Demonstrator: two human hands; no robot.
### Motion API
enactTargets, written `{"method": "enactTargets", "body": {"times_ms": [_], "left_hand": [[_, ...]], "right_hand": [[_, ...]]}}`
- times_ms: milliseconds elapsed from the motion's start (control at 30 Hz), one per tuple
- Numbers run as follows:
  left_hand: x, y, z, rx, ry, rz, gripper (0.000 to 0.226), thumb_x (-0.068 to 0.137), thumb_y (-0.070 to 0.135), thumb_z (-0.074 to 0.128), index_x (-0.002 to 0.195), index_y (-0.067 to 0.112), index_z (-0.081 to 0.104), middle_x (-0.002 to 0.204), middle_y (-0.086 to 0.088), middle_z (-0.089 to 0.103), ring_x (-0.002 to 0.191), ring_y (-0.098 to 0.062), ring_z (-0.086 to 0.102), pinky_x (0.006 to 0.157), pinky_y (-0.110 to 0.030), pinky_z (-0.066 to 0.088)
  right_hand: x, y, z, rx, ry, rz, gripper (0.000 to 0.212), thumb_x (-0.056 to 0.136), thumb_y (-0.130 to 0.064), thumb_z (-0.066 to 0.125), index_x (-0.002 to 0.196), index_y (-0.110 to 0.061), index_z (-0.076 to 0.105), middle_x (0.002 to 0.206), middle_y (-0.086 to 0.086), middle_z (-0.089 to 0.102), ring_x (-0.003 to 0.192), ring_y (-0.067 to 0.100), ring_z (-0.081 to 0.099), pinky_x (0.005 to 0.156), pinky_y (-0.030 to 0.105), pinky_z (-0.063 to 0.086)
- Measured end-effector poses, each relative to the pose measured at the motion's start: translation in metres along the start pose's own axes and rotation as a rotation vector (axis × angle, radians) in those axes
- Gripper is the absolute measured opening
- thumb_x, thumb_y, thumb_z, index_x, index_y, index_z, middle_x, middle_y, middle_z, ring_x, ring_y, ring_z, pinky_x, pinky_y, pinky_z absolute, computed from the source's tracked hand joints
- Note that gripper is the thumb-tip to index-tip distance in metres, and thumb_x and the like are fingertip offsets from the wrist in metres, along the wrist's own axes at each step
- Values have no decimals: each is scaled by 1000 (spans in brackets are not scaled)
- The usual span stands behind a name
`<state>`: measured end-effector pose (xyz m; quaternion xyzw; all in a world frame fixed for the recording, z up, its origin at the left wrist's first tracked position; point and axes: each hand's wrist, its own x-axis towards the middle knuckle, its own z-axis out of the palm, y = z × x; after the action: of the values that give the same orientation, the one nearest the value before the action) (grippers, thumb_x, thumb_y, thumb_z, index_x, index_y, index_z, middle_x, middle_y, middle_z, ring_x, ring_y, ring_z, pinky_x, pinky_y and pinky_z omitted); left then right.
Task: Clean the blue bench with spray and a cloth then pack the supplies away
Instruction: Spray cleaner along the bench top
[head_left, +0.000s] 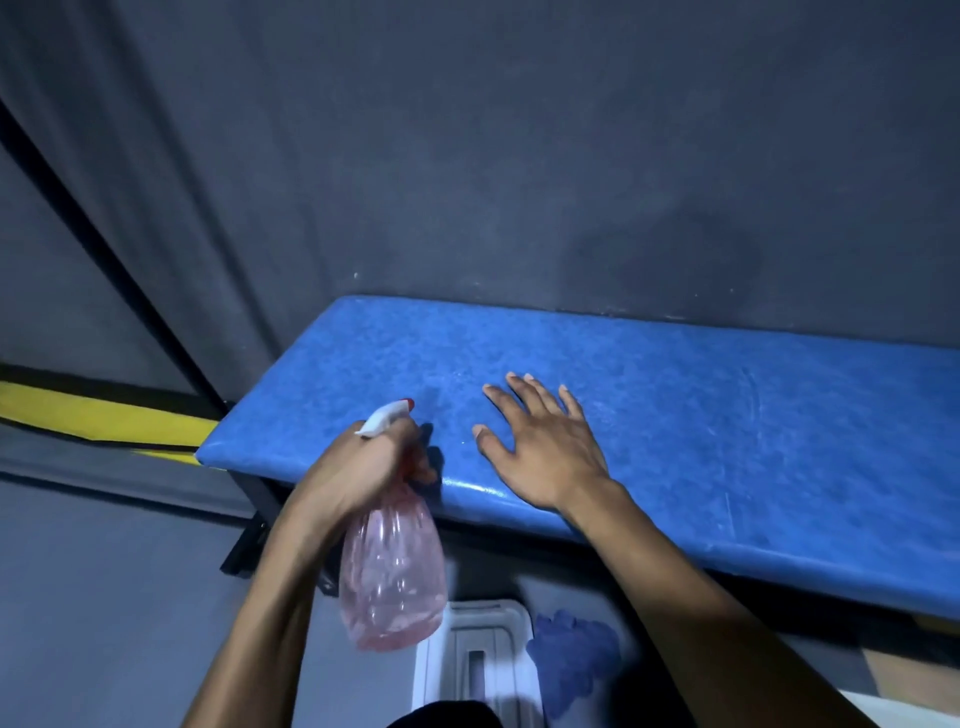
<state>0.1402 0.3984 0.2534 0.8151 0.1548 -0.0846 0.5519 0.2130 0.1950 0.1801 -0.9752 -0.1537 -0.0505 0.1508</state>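
The blue padded bench (727, 415) runs from the middle to the right edge, set against a dark wall. My left hand (358, 467) grips the neck of a clear pink spray bottle (392, 577) with a white and red nozzle, which points at the bench's left part. My right hand (540, 447) lies flat on the bench top with its fingers spread and nothing in it. A blue cloth (571, 654) lies on the floor below the bench's front edge, beside a white container.
A white plastic container (467, 660) stands on the grey floor at the bottom centre. The bench's black metal leg (249, 530) is at its left end. A yellow and black strip (93, 415) runs along the left wall.
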Motion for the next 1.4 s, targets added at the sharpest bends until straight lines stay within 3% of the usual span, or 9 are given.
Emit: {"method": "enactTargets", "body": {"times_ms": [133, 200, 300, 500, 667, 967, 1100, 1267, 1400], "left_hand": [[-5, 0, -1, 7, 57, 0, 35, 68, 40, 56, 93, 26, 75, 90, 4, 81, 102, -14, 73, 90, -38, 51], [-10, 1, 3, -9, 44, 18, 32, 76, 37, 54, 105, 33, 68, 72, -2, 77, 86, -27, 76, 85, -41, 53], [-16, 7, 13, -12, 7, 54, 25, 92, 28, 54, 114, 30, 66, 78, -3, 80, 79, -19, 75, 75, -35, 51], [-35, 28, 65, 177, -142, 122, 42, 83, 47, 47, 88, 25, 83, 114, 23, 74, 105, 23, 55, 113, -38, 43], [-49, 59, 133, 292, -249, 229, 50, 62, 62, 40, 86, 44, 80, 131, 25, 68, 118, -14, 64, 110, -42, 47], [-49, 77, 207, 372, -371, 273, 34, 87, 43, 43, 104, 35, 71, 113, 16, 69, 113, -20, 63, 105, -44, 49], [-38, 63, 190, 318, -377, 243, 41, 76, 52, 39, 114, 45, 54, 78, 8, 80, 104, -21, 70, 105, -48, 50], [-38, 67, 180, 283, -298, 210, 42, 65, 54, 47, 90, 40, 78, 107, 20, 75, 105, -15, 68, 102, -44, 53], [-52, 66, 198, 416, -423, 276, 44, 83, 47, 37, 106, 32, 72, 82, 14, 80, 106, -13, 67, 106, -41, 49]], "right_hand": [[-1, 0, -1, 2, -15, -4, 67, 97, -65, 20, 158, -36, 19, 168, -7, 9, 154, 10, -2, 125, 46, -4], [-1, 0, -2, -3, -20, -2, 67, 97, -65, 20, 158, -35, 20, 169, -7, 10, 155, 11, -2, 124, 46, -5], [-3, 0, -9, 28, -21, -16, 66, 98, -63, 26, 157, -33, 25, 168, -4, 13, 155, 13, 2, 124, 46, -5], [-48, 50, -49, 75, 151, 51, 63, 98, -61, 38, 153, -29, 36, 166, 0, 24, 154, 15, 13, 125, 48, 2], [-119, 163, -87, -151, 60, 298, 83, 87, -77, 18, 155, -32, 30, 167, 0, 19, 155, 16, 11, 125, 49, 4], [-143, 196, -81, -132, 66, 386, 75, 90, -76, 19, 157, -40, 18, 168, -10, 10, 154, 8, 0, 125, 42, 0], [-144, 196, -81, -120, 69, 381, 75, 91, -75, 18, 157, -40, 17, 168, -9, 9, 154, 8, -1, 125, 42, -2], [-143, 195, -81, -118, 59, 385, 74, 92, -74, 18, 157, -40, 16, 169, -10, 7, 154, 7, -3, 125, 43, -3], [-143, 197, -81, -131, 63, 380, 74, 92, -74, 20, 157, -40, 16, 169, -9, 8, 154, 8, -2, 125, 43, -2]]}}
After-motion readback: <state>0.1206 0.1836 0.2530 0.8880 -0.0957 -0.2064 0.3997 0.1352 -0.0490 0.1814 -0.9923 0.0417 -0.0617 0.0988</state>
